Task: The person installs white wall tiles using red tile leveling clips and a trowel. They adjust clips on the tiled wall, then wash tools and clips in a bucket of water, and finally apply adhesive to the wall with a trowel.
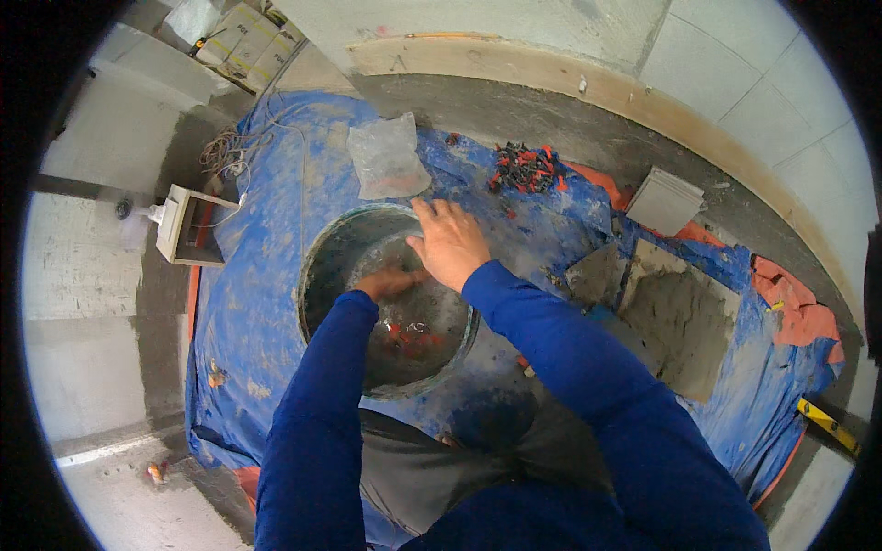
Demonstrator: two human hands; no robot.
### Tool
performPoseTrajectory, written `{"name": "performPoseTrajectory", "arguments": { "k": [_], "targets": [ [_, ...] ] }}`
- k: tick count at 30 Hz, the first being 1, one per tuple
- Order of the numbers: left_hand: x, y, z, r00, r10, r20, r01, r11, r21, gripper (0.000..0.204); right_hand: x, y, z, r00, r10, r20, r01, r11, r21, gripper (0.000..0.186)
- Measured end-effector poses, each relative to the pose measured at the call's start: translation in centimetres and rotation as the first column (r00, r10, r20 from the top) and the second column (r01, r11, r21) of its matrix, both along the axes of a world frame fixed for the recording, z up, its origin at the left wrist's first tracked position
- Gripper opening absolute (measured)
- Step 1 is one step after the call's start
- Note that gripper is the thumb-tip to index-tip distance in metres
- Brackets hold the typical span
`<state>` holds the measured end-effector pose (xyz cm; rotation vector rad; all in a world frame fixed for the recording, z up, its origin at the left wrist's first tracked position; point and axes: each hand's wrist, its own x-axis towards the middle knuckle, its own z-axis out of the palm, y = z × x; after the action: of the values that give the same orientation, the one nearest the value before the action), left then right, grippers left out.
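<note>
- Your left hand [390, 283] is inside the round tub [331, 266]; its fingers are partly hidden, so I cannot tell if it holds something.
- Your right hand [456, 248] is open, thumb apart, above the far right side of the tub. If it presses on the rim, the tub could tip.
- The red pieces [409, 340] lie in the water, nearer to you than your left hand. Murky water could make you miss some.
- The clear plastic bag [390, 156] lies just beyond your right hand; a careless push could move it.
- Splashes could reach the coiled cable [225, 151], well left of both hands, and wet the blue tarp [257, 321], making it slippery.
</note>
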<state>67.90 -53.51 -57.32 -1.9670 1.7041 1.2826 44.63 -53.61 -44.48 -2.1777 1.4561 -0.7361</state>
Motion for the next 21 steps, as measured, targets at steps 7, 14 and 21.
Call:
{"name": "performPoseTrajectory", "arguments": {
  "k": [7,14,21],
  "targets": [
    [-2.5,3.3,1.8,0.994,0.096,-0.053,-0.061,0.886,0.460,0.071,0.2,-0.4,-0.6,0.997,0.013,0.070,-0.014,1.000,0.011,0.048],
    [-6.7,5.8,4.0,0.995,0.059,0.077,-0.095,0.756,0.647,0.060,0.1,-0.5,-0.4,0.997,0.031,0.078,-0.034,0.998,0.043,0.045],
    [-6.0,6.9,2.5,0.989,-0.066,-0.135,0.137,0.766,0.628,0.049,-0.1,-0.5,0.0,0.993,0.046,0.107,-0.052,0.997,0.055,0.051]
  ]
}}
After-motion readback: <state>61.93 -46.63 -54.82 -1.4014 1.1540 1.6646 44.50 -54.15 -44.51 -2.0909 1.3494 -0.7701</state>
